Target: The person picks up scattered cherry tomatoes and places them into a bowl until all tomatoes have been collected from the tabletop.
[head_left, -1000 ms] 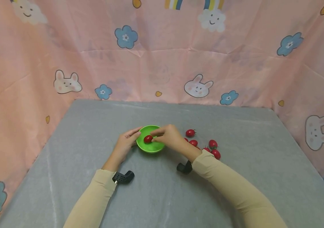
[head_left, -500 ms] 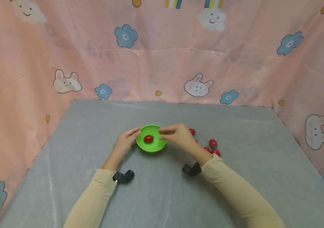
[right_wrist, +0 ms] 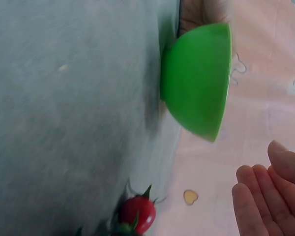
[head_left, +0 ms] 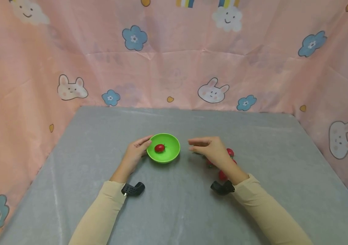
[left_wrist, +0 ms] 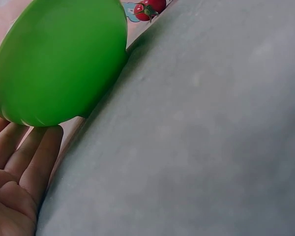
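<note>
A green bowl (head_left: pixel 171 154) stands on the grey tabletop with one cherry tomato (head_left: pixel 159 148) lying inside. My left hand (head_left: pixel 132 156) holds the bowl's left side, thumb at the rim; in the left wrist view its fingers (left_wrist: pixel 42 155) touch the bowl's outer wall. To the right of the bowl my right hand (head_left: pixel 212 149) hovers apart from it, palm turned inward. Nothing lies between its thumb and fingers (right_wrist: pixel 265 201). Several more cherry tomatoes (head_left: pixel 222 175) lie under and behind the right hand and wrist, partly hidden.
The grey tabletop (head_left: pixel 174 211) extends around the bowl and tomatoes. A pink cloth (head_left: pixel 174 68) printed with rabbits, flowers and clouds hangs at the back and both sides. Each wrist wears a black strap mount (head_left: pixel 133 189).
My right hand has let go of the cherry tomato, which stays in the bowl, and has moved right, out over the loose tomatoes. The left hand keeps its place on the bowl.
</note>
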Tool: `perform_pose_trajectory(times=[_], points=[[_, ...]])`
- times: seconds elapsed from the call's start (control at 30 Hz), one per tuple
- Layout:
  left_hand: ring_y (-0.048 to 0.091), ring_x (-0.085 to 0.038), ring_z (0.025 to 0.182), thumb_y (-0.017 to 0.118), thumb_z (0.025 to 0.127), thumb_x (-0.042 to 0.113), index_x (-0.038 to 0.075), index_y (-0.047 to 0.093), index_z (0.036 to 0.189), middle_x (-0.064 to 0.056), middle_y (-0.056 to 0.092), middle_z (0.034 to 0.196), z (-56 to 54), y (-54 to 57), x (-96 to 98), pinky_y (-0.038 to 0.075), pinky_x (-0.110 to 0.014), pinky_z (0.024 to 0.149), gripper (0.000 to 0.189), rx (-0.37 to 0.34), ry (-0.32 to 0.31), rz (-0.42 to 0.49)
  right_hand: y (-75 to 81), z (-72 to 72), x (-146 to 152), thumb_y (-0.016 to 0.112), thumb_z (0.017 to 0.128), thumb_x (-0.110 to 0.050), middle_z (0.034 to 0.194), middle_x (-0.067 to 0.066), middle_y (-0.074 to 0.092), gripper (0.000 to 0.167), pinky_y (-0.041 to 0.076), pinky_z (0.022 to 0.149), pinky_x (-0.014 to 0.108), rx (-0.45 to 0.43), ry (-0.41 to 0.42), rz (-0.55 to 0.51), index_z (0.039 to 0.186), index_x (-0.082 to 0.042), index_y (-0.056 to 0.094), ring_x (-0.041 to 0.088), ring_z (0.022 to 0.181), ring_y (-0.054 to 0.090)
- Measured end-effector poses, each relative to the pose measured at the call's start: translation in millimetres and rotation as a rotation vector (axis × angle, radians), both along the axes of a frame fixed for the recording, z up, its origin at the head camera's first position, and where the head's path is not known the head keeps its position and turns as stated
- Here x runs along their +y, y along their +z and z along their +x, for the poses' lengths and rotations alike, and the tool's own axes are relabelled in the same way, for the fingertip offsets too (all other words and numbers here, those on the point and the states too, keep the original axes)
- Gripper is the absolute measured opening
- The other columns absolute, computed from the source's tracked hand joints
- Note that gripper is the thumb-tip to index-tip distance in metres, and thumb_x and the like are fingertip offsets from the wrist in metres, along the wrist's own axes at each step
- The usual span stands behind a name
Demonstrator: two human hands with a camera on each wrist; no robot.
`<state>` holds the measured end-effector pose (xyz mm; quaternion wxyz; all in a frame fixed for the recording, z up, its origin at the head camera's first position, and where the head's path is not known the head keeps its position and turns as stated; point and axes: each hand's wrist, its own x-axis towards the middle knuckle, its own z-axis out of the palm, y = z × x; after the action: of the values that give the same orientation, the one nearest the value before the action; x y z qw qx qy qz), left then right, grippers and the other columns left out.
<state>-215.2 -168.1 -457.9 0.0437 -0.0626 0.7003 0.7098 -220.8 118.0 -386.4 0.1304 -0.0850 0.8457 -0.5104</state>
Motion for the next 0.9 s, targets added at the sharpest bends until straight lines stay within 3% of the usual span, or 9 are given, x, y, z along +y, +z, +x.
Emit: perform_pose_trajectory(times=[0.37, 0.6, 0.7, 0.9], points=[[0.064, 0.001, 0.101, 0.059, 0.101, 0.020, 0.006, 0.060, 0.137, -0.013, 0.058, 0.143, -0.9, -2.1, -2.4, 0.055, -0.017, 0.083, 0.039, -0.005, -0.003, -0.009, -5.2, 1.4, 34, 0.077, 0.088, -0.031, 0.122, 0.006, 0.072, 0.038, 0.054, 0.098, 0.034, 0.031, -0.073, 0.049, 0.122, -0.013, 0.073, 0.016, 0.113, 0.067], [0.064, 0.002, 0.100, 0.058, 0.101, 0.020, 0.006, 0.060, 0.137, -0.013, 0.058, 0.142, -1.1, -2.1, -1.9, 0.055, -0.018, 0.083, 0.039, 0.003, -0.008, -0.007, -8.2, 3.3, 58, 0.076, 0.089, -0.030, 0.125, 0.014, 0.070, 0.043, 0.054, 0.085, 0.016, 0.048, -0.079, 0.036, 0.124, -0.006, 0.071, -0.008, 0.098, 0.064], [0.064, 0.002, 0.101, 0.058, 0.101, 0.021, 0.006, 0.060, 0.137, -0.013, 0.058, 0.143, -0.6, -1.9, -2.1, 0.055, -0.018, 0.083, 0.039, 0.005, -0.010, -0.006, -7.7, 4.2, 68, 0.075, 0.090, -0.031, 0.127, 0.014, 0.069, 0.043, 0.052, 0.083, 0.011, 0.048, -0.092, 0.063, 0.126, -0.007, 0.070, -0.012, 0.097, 0.061], [0.063, 0.002, 0.101, 0.058, 0.101, 0.021, 0.006, 0.059, 0.138, -0.013, 0.058, 0.143, 0.0, -1.1, -2.3, 0.055, -0.018, 0.082, 0.039, 0.001, -0.010, -0.004, -4.7, 7.4, 86, 0.070, 0.092, -0.042, 0.131, 0.011, 0.067, 0.051, 0.051, 0.089, 0.025, 0.035, -0.157, 0.143, 0.132, -0.013, 0.066, -0.012, 0.092, 0.061]])
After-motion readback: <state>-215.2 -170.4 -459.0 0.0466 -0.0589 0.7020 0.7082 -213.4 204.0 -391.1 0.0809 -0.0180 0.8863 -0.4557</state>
